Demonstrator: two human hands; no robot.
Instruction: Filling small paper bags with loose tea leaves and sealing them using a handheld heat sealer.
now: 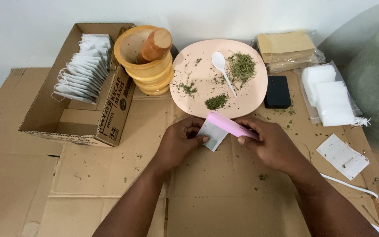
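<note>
My left hand (180, 141) pinches a small white sachet (212, 134) by its left edge. My right hand (272, 144) grips a pink clamp-shaped sealing tool (229, 125) whose tip lies across the sachet's upper end. Both hands hover just above flattened cardboard (110, 175), right in front of a round peach plate (251, 101). On that plate lie small heaps of dried green herbs (241, 66) and a white plastic spoon (222, 70).
An open cardboard box (44, 114) at the left holds a row of white sachets (84, 66). A wooden mortar with pestle (148, 59) stands beside it. At the right lie a black block (277, 91), packs of white bags (330, 94), tan envelopes (286, 48) and a white cord (347, 185).
</note>
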